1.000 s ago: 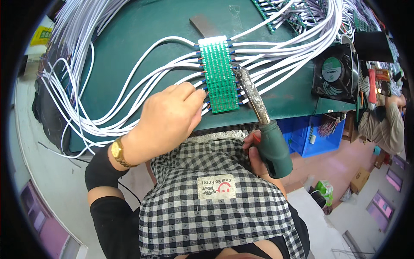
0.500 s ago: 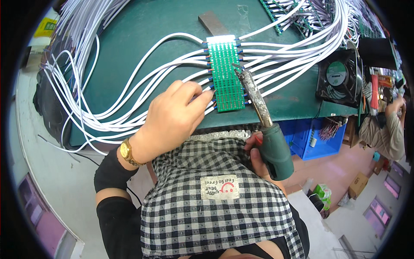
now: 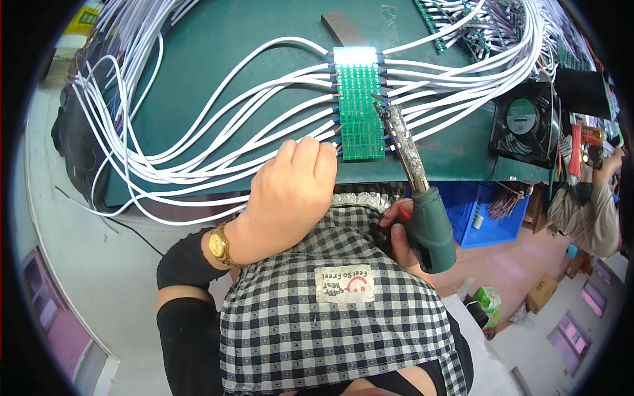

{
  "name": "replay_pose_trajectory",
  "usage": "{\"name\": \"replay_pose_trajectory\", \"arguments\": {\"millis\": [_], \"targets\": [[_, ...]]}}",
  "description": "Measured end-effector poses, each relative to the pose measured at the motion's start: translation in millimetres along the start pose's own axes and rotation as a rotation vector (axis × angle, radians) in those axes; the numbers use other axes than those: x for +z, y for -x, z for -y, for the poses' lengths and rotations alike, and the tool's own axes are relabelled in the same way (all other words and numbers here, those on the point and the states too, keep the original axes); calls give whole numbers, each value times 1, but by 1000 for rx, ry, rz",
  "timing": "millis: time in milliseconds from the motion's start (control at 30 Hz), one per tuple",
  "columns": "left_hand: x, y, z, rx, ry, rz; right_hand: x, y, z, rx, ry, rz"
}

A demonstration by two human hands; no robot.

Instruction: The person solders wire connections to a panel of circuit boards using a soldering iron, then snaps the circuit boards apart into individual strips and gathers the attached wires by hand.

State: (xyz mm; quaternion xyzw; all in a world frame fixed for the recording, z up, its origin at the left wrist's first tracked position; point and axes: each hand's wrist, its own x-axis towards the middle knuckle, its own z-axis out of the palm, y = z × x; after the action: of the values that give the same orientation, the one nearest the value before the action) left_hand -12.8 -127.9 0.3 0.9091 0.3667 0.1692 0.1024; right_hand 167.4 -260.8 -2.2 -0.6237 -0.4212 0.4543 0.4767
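A green circuit board panel (image 3: 360, 112) lies on the green work mat, with white cables (image 3: 290, 125) reaching it from both long sides. Beside its lower left corner is my left hand (image 3: 296, 181), fingers curled together around the end of a white cable; the fingertips are mostly hidden. My right hand (image 3: 400, 237) grips the green handle of a soldering gun (image 3: 428, 228) at the mat's front edge. The gun's long, stained metal barrel slants up and left. Its tip hovers over or touches the board's right edge; which one I cannot tell.
Behind the board lies a flat metal bar (image 3: 342, 29). A black fan (image 3: 525, 124) stands at the right, with bundled boards and cables (image 3: 472, 33) beyond. More cables pile up at the far left. Below the mat sits a blue crate (image 3: 492, 218); another person's arm (image 3: 598, 204) shows far right.
My left hand has moved down along the board to its lower left corner, and its fingers are more tightly curled. The soldering gun stays near the board's right edge; the whole view has shifted slightly.
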Motion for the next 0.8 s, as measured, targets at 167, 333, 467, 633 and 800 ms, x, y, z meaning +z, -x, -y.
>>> {"name": "replay_pose_trajectory", "arguments": {"millis": [167,333,467,633,800], "targets": [[3,-5,0,-93,268,-80,1,-1,-9,-41,-12,-61],[6,-8,1,-258,292,76,7,-24,-17,-106,-233,-12],[8,-5,-2,-267,330,16,25,-51,-8,-196,-503,19],[11,2,-4,-365,627,-111,30,-73,0,-216,-710,116],[19,5,-1,-165,518,-181,27,-77,-5,-212,-764,122]]}}
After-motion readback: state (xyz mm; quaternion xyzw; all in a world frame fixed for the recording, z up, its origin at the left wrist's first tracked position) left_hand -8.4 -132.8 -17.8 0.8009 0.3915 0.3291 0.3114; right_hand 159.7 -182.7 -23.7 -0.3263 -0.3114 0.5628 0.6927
